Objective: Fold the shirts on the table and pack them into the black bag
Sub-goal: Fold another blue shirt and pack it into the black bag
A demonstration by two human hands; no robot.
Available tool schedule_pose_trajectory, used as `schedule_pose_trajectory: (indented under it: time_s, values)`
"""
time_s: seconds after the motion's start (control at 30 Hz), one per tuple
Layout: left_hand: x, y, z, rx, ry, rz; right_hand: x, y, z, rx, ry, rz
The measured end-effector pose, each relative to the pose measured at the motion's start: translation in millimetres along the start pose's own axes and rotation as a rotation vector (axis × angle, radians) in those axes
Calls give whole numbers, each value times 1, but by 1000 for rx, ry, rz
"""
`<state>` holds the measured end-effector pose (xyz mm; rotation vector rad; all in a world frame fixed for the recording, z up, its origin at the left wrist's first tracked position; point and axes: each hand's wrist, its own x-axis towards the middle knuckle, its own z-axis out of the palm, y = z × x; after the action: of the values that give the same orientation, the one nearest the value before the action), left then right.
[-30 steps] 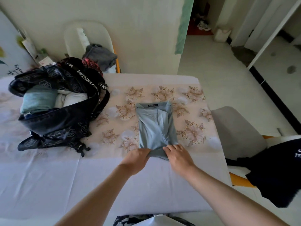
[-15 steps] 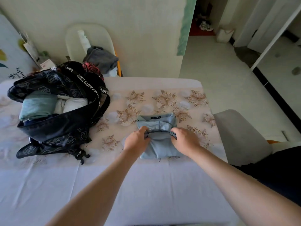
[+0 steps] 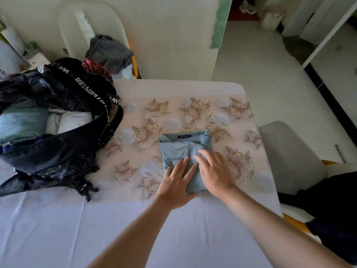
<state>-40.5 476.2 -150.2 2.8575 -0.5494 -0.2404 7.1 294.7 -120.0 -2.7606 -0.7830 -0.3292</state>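
A light blue shirt (image 3: pixel 179 149) lies folded into a small rectangle on the flowered cloth of the table (image 3: pixel 135 229), its collar label facing away from me. My left hand (image 3: pixel 178 182) lies flat on the shirt's near half, fingers straight. Beside it, my right hand (image 3: pixel 215 171) presses flat on the shirt's right side, fingers spread. The black bag (image 3: pixel 63 147) stands open at the table's left, with rolled white and teal clothes inside it.
A pale chair (image 3: pixel 92 26) behind the table holds a grey garment (image 3: pixel 110 53). A grey chair (image 3: pixel 289 155) stands at the table's right edge, with dark cloth (image 3: pixel 332 215) draped nearer to me. Bare floor lies beyond the table at the right.
Both hands lifted the shirt's near edge and folded it away from me onto the collar half. They let go and now lie flat on the folded shirt.
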Motion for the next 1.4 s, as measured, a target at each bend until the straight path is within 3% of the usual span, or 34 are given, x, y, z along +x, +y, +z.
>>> schedule_pose_trajectory:
  time_s: [0.07,0.13,0.2,0.43,0.53,0.63,0.7,0.83,0.93,1.03,1.13,1.17,1.27,1.4]
  values:
    - [2,-3,0,-20,15,-7,-18,-1,2,49,-146,-173]
    - [2,-8,0,6,5,-27,-30,5,6,2,-383,-133]
    - [0,-15,-2,12,-28,-73,-30,12,8,-43,-497,-58]
    - [-8,-25,-23,-75,-146,-124,4,7,-20,121,-666,198]
    - [-1,-20,-59,-342,-185,-268,18,7,-40,154,-681,302]
    - [6,-20,-88,-295,-329,-389,21,13,-52,199,-731,346]
    - [11,-27,-92,-333,-318,-478,22,17,-57,323,-687,433]
    - [34,-38,-88,-548,-154,-595,36,22,-57,486,-443,600]
    - [46,-37,-78,-292,66,-623,50,22,-43,428,-326,630]
    - [54,-23,-66,-146,316,-376,59,21,-24,273,-350,629]
    - [61,-13,-48,-80,85,-75,64,18,-7,26,-301,501]
    - [62,-13,-42,-79,1,-88,66,16,-2,-22,-278,429]
    - [62,-24,-26,-98,-31,-162,67,7,9,-34,-344,212]
    - [62,-40,-22,-134,-54,-206,51,9,26,8,-422,243]
